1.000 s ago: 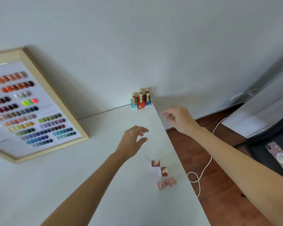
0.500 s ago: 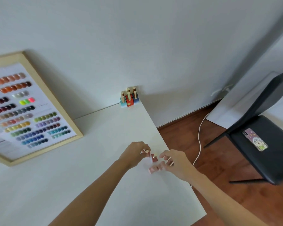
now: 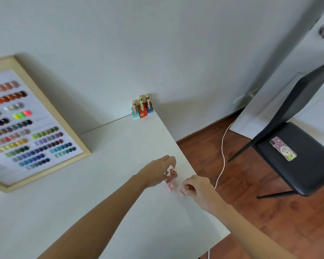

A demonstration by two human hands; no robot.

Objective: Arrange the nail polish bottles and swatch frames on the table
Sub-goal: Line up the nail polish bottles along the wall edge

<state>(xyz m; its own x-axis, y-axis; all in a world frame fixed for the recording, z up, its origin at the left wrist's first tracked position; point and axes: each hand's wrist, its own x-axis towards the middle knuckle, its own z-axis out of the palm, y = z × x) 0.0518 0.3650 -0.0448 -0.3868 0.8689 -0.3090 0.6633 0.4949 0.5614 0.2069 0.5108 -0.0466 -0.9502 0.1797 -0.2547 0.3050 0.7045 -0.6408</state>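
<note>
**Both hands on the pink bottles at the table's right edge**

Head view, the only one.

Pose: both forearms reach forward over the white table (image 3: 105,184). Left hand (image 3: 155,172) is palm-down, fingers curled toward the right edge. Right hand (image 3: 198,187) comes in from over the floor side, fingers curled inward toward the left hand.

Counts: one swatch frame (image 3: 51,113), wooden border, leaning at the left with rows of colour dots. One far cluster of bottles (image 3: 142,108) at the table's back right corner against the wall; about six gold caps, blue and red bodies, exact count unclear. Near cluster: red-pink bottles (image 3: 171,174) at the left fingertips, at least two gold caps visible; one pale pink bottle (image 3: 171,186) just in front of them; one more pink bottle (image 3: 183,190) at the right hand.

Grip: left fingers close around the red-pink bottles, touching the caps. Right fingers pinch the pink bottle. Firmness of either hold can't be read; blurred.

Off-table: black chair (image 3: 295,165) with a phone (image 3: 282,148) on the seat, white cable (image 3: 223,146) on the wood floor.
</note>
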